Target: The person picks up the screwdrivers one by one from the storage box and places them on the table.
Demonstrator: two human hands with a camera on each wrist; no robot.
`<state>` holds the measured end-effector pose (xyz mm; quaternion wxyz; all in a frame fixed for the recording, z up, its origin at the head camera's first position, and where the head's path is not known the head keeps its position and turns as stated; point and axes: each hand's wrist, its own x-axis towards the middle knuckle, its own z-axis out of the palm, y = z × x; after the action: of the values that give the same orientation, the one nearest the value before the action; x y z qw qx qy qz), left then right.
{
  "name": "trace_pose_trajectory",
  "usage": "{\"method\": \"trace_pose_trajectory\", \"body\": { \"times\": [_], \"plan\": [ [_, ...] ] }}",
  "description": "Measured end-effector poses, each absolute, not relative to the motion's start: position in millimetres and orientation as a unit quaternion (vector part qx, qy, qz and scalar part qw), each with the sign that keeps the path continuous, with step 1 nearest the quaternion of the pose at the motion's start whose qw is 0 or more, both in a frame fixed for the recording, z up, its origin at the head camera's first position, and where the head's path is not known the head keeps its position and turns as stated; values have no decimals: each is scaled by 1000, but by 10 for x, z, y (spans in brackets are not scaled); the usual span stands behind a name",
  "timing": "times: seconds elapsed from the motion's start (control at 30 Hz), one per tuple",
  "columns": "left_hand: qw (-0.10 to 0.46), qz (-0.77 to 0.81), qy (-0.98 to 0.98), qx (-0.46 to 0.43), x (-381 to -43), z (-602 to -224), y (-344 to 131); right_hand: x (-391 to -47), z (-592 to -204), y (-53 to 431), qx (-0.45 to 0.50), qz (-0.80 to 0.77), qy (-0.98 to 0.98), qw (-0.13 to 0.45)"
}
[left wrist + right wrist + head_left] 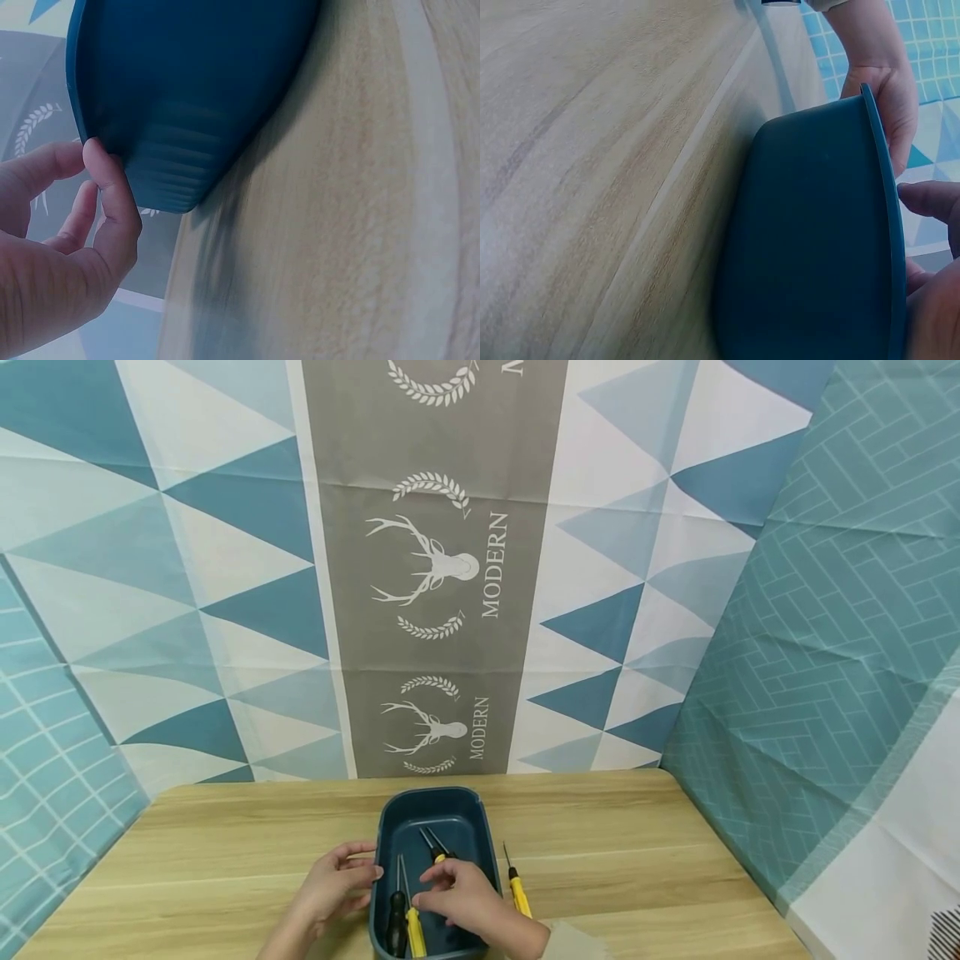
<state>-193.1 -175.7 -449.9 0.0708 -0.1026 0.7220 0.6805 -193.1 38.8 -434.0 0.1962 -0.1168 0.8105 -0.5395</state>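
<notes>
The blue bin (435, 804) stood upright on the wood-grain tabletop (247, 860), near its far edge, with the long sides running away from the person. The left hand (339, 883) pinched its left rim, the thumb at the edge and the other fingers outside; the left wrist view showed ridges on the outer wall close to that grip.

The right hand (461, 893) reached over the right rim into the bin, its fingers loosely bent and apart, with nothing seen in them. Its thumb was just beside the yellow screwdriver (414, 927); whether they touched could not be told.

That screwdriver lay in the near left part of the bin, next to the black screwdriver (397, 922), both with shafts pointing away from the person. Farther in, two metal shafts (429, 841) showed beyond the right hand, which partly hid their handles.

Outside the bin, to its right, another yellow-handled screwdriver (519, 893) lay on the tabletop, its tip pointing away. A pale sleeve (577, 943) showed at the right wrist. Behind the tabletop hung a cloth (225, 552) with blue and white triangles and a grey strip of deer heads.
</notes>
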Motion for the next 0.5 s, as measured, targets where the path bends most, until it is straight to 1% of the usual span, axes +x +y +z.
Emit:
{"method": "trace_pose_trajectory", "body": {
  "times": [0.5],
  "plan": [
    [68, 679, 723, -105, -1945, -4526, -1753, -1958, -4390, 323, -83, -522, 822, 211]
  ]
}}
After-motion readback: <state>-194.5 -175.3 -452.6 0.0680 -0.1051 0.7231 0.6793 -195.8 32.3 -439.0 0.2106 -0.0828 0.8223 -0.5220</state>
